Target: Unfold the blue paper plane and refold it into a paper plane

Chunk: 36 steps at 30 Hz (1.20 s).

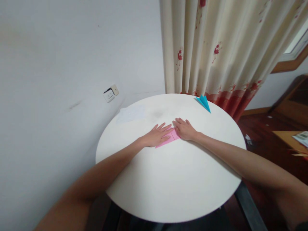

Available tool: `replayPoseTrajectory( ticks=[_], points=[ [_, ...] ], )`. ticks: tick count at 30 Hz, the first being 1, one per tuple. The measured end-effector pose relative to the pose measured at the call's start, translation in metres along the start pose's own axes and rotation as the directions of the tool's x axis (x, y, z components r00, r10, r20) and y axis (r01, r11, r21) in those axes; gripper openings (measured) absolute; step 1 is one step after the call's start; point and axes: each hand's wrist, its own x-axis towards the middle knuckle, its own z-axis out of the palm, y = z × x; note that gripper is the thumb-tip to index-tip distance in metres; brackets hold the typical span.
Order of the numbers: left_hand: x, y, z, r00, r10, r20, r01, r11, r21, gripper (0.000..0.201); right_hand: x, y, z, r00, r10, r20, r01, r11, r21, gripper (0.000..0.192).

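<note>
A pink sheet of paper (170, 138), partly folded, lies flat near the middle of the round white table (173, 179). My left hand (157, 134) rests palm down on its left part, fingers spread and pressing. My right hand (184, 129) lies flat on the sheet's right end, fingers pointing left, almost touching the left hand's fingertips. Most of the pink paper is hidden under the two hands.
A folded blue paper plane (204, 102) sits at the table's far right edge. A white sheet (131, 114) lies at the far left of the table. Behind are a flowered curtain (216, 48), a wall socket (110, 93) and a wooden floor (264, 141).
</note>
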Motion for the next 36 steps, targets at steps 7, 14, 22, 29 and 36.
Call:
replayPoseTrajectory(
  ticks=[7, 14, 22, 29, 36],
  points=[
    [-0.003, 0.003, -0.001, 0.994, -0.107, -0.017, 0.106, 0.994, -0.019, 0.078, 0.001, 0.002, 0.001, 1.000, 0.001, 0.005, -0.001, 1.000, -0.008, 0.047],
    [-0.004, 0.004, 0.000, 0.982, -0.187, -0.025, 0.186, 0.982, -0.042, 0.087, 0.000, 0.000, 0.000, 1.000, 0.007, -0.010, -0.006, 1.000, 0.023, 0.045],
    [-0.001, 0.004, -0.003, 0.989, -0.101, -0.111, 0.098, 0.995, -0.028, 0.073, -0.001, -0.002, 0.001, 0.999, 0.021, -0.050, -0.019, 0.999, 0.032, 0.041],
    [-0.001, 0.015, -0.010, 0.988, -0.034, -0.151, 0.038, 0.999, 0.025, 0.065, 0.000, -0.002, 0.003, 0.995, 0.044, -0.086, -0.040, 0.998, 0.046, 0.039],
    [-0.007, 0.017, -0.017, 0.999, -0.007, -0.040, 0.007, 1.000, 0.003, 0.084, 0.004, 0.002, 0.000, 0.995, 0.034, -0.098, -0.023, 0.993, 0.119, 0.037]
  ],
)
